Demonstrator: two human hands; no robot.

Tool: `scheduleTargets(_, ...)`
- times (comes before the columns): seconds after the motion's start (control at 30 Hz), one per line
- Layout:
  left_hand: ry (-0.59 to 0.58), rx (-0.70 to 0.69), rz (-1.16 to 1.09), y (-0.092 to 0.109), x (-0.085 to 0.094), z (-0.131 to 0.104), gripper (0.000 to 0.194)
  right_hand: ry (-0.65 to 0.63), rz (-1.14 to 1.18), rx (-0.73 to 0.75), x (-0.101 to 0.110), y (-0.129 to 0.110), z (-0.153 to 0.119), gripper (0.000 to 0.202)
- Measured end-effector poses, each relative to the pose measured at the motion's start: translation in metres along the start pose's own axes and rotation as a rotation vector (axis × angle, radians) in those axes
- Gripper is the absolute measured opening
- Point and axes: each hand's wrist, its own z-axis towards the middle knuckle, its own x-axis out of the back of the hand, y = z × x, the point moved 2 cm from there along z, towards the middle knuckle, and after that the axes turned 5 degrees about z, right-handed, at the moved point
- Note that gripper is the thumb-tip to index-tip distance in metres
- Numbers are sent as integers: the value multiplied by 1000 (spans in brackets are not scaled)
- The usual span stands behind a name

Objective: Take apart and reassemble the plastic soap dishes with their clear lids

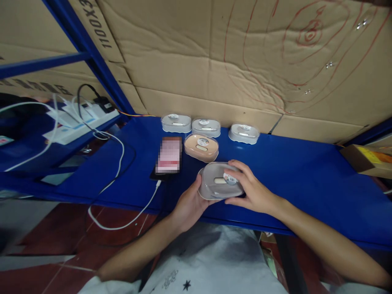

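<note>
A grey oval box (pixel 210 179) with a clear cover and a round label is held between my two hands above the blue shelf's front part. My left hand (pixel 191 206) supports its left end and underside, with the thumb up the side. At the right end my right hand (pixel 252 188) grips the box, its fingers over the top edge near the label. Just behind it lies a peach box (pixel 194 149) of the same shape. Two grey boxes (pixel 176 123) (pixel 206 128) stand side by side against the cardboard, and another grey box (pixel 244 134) sits further right.
A phone (pixel 169 155) with a white charging cable (pixel 122 226) lies left of the peach box. A power strip (pixel 82 122) full of plugs is at the left. Cardboard (pixel 183 49) walls the back, and an open carton (pixel 367 161) stands at the right edge.
</note>
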Motion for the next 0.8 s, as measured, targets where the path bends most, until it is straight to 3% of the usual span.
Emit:
scheduleTargets(0.17,31,24,-36,2,1,1,49,-36,-129,6,-6,-2,-1,91)
scheduleTargets(0.43,39,32,-70,5,-5,3,44,-29,-107,-31,0,3,1,90)
scheduleTargets(0.67,81,-63,39,2,-4,1,43,24,-317,-261,19,45,-6,87)
scheduleTargets(0.8,36,-71,106,3,-3,0,43,45,-465,-347,27,67,-11,81)
